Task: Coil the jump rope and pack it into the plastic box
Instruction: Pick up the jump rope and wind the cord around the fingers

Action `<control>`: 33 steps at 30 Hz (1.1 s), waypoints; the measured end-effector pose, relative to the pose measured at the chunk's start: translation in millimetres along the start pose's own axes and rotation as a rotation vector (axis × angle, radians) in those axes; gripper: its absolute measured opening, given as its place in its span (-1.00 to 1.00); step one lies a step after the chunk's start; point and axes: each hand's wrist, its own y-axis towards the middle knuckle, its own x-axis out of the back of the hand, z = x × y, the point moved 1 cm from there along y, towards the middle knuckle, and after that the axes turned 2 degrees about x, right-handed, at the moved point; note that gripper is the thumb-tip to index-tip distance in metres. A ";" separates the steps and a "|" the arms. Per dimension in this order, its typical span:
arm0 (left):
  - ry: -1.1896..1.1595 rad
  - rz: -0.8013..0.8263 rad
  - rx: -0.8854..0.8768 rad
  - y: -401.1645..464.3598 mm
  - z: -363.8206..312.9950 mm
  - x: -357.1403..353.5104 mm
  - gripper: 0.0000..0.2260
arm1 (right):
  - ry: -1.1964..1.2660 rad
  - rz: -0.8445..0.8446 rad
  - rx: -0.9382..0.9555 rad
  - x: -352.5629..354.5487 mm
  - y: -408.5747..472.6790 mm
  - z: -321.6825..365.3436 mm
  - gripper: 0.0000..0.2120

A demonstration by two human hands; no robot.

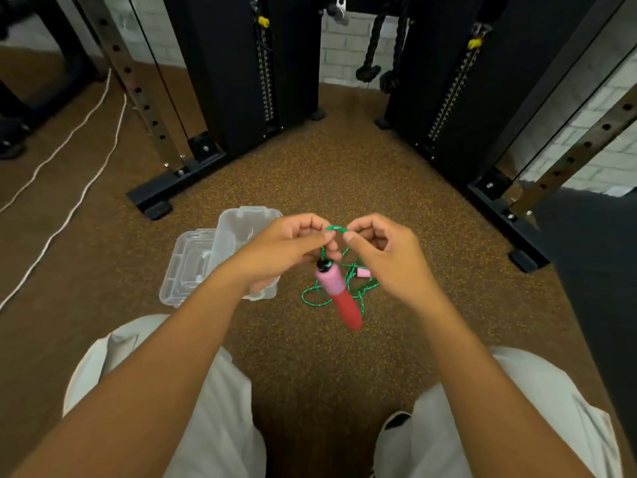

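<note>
A green jump rope [358, 291] lies tangled on the brown floor, with one end lifted between my hands. My left hand [293, 243] and my right hand [379, 246] both pinch a short loop of the rope at its top. A pink and red handle [339, 294] hangs from that held stretch, tilted down to the right. The other pink handle [363, 272] peeks out among the loops on the floor. The clear plastic box [241, 229] stands open just left of my left hand, partly hidden by my wrist, with its clear lid [184, 270] lying beside it.
Black weight-machine towers [241, 81] and their steel base feet [162, 198] flank the floor ahead, left and right. A white cord [69, 208] runs along the floor at far left. My knees in light shorts [165, 391] fill the bottom of the view.
</note>
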 end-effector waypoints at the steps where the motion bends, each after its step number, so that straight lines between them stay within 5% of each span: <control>1: -0.060 -0.010 0.010 -7.7 -1.2 -0.6 -0.93 | 0.020 -0.001 -0.009 2.8 -6.8 0.5 -0.89; 14: -0.209 0.149 0.094 -13.9 -1.7 -29.4 -0.66 | -0.078 -0.054 0.091 1.2 -27.9 13.8 -0.92; 23: -0.343 0.339 0.162 -13.0 1.0 -37.6 -0.60 | 0.202 -0.156 0.066 13.6 -16.5 17.5 -0.92; 33: -0.374 0.217 0.164 -6.5 -3.3 -41.3 -0.48 | 0.250 -0.085 0.015 4.8 -21.4 5.1 -0.84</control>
